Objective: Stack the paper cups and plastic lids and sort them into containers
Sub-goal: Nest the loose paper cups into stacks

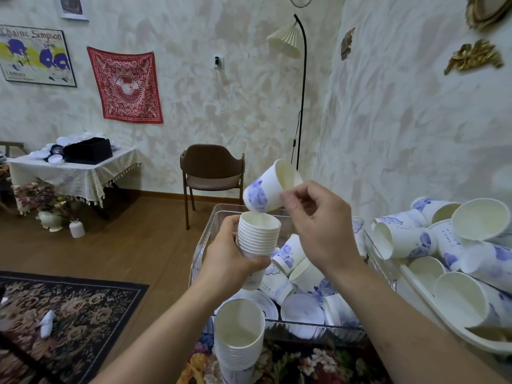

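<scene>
Between the viewer and the work stands a second stack of nested cups [239,339], upright at the near edge and hiding part of the clear bin's front wall; both forearms reach over it. The left hand [227,259] has its grip clenched around a stack of paper cups [258,245], held upright above the clear plastic bin [205,239], fingers wrapped around the lower part so the stack's base is partly hidden. The right hand [318,228] pinches 1 single paper cup [270,187] by its rim, thumb and fingers closed on it; the cup is tilted, its mouth turned up and to the right, its base just above the open mouth of the held stack, and whether the 2 touch I cannot tell. Inside the bin lie loose cups [288,254] with blue flower print, tumbled on their sides, and flat translucent plastic lids [303,313] along the bottom. To the right, a white tray [415,281] carries a heap of more cups [410,239], most lying down with mouths facing various ways. The bin rests on a flowered cloth [304,361] covering the tabletop. Farther off are a brown chair [212,173], a floor lamp [303,87] in the corner, a dark patterned rug [72,314] on the wooden floor, and a side table with a lace cloth [74,173] bearing a black box [90,151].
</scene>
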